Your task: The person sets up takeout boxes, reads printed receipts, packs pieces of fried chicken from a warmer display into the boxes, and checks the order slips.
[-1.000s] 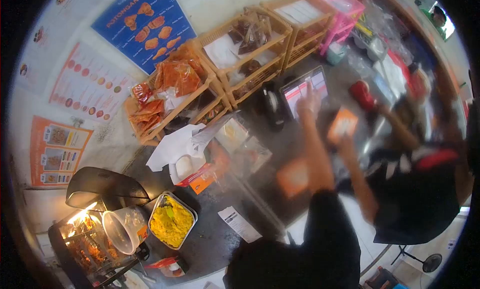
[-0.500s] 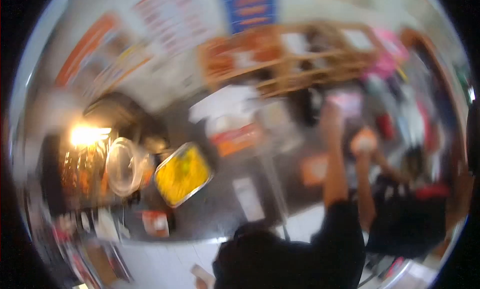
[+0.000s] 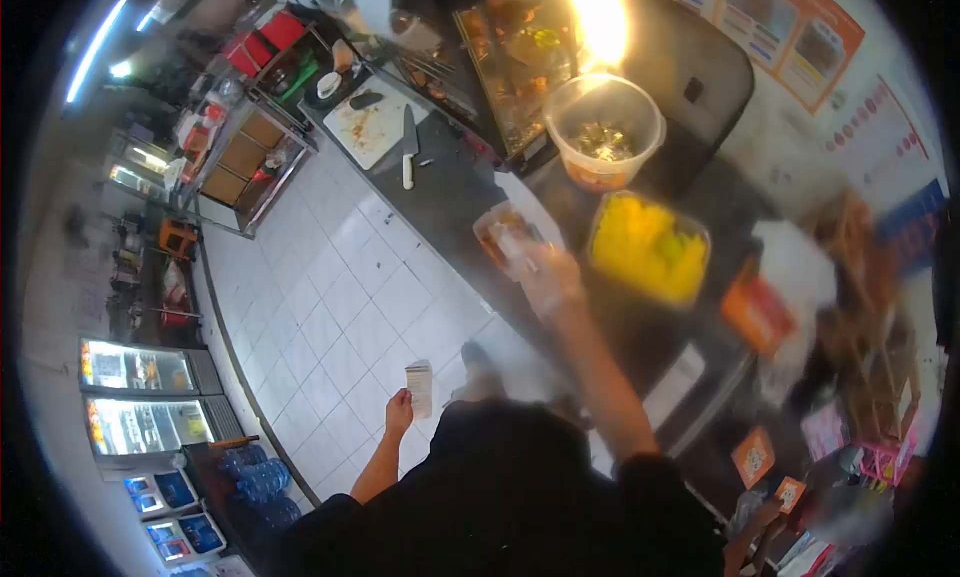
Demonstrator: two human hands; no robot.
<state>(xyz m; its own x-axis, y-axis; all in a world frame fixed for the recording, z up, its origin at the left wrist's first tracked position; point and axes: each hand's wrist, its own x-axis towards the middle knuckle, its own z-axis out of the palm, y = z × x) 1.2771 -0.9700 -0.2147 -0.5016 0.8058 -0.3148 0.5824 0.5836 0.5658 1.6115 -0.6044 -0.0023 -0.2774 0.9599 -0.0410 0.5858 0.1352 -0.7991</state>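
Note:
My left hand is closed around a small stack of paper slips, held low over the tiled floor. My right hand reaches over the dark counter. It is at a small open box of brownish food with a white raised flap. Motion blurs its fingers, so I cannot make out whether they grip the box or only touch it. To the right of this hand sits a clear tray of yellow food. Behind it stands a translucent plastic tub with coins and notes inside.
A knife lies beside a stained cutting board. The glass food case has a bright lamp. An orange and white packet lies right of the tray. Another person's hand is near orange cards at lower right. Drink fridges stand left.
The view has swung left, bringing the floor, cutting board and fridges into sight. My right arm has moved from the pinkish item at the counter's right end to the food box.

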